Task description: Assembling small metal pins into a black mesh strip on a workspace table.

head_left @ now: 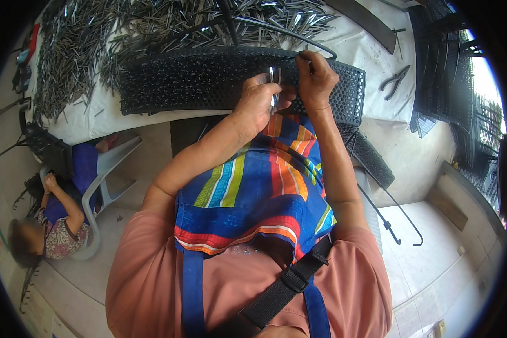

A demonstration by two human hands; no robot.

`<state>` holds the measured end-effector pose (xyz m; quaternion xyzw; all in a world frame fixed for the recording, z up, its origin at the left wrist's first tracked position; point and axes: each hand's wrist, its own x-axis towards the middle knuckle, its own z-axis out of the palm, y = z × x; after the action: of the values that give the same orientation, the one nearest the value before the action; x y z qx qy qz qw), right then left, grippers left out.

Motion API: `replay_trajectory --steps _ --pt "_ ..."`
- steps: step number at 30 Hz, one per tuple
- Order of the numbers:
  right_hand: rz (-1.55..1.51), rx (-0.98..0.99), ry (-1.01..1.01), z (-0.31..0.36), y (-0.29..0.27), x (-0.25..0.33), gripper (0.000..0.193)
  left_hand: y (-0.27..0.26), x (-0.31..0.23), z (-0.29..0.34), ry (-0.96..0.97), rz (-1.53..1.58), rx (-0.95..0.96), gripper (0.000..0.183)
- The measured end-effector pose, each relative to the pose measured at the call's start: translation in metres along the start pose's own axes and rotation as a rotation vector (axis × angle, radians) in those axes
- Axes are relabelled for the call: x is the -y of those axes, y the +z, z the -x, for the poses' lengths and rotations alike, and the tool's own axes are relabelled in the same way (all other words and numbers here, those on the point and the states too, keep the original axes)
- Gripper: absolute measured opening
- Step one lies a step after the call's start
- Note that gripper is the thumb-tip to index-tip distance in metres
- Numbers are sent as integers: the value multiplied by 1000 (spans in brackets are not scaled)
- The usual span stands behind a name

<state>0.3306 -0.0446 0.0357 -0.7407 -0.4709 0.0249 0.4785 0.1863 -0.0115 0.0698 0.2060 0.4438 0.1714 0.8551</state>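
A long black perforated panel (214,79) lies across the near edge of the table in front of me. Many small pieces are set in the holes of its left part, while the holes at its right end are bare. My left hand (258,100) is closed around a few thin, shiny metal strips (274,90) that stand up between thumb and fingers, over the panel's middle. Right beside it, my right hand (316,81) is pinched at the panel's far edge. What its fingertips hold, if anything, is too small to make out.
Loose metal strips (79,50) are heaped on the white-covered table (372,67). Pliers (395,82) lie to the right. A black metal rod frame (281,31) rises behind the panel. Another person (62,219) sits on a grey chair (98,191) at left. Black racks (445,62) stand at right.
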Motion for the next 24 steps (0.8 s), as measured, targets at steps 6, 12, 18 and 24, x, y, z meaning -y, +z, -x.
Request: replay_trajectory --steps 6,12,18,24 --pt "146 129 -24 -2 -12 13 12 -2 3 -3 11 70 20 20" --pt "-362 364 418 8 -28 17 10 -1 1 1 -55 38 66 17" --pt "-361 -8 415 -2 -23 3 3 7 -1 7 -72 11 -2 15" --pt "-342 -147 273 0 -8 -3 7 4 2 1 -71 39 -6 19"
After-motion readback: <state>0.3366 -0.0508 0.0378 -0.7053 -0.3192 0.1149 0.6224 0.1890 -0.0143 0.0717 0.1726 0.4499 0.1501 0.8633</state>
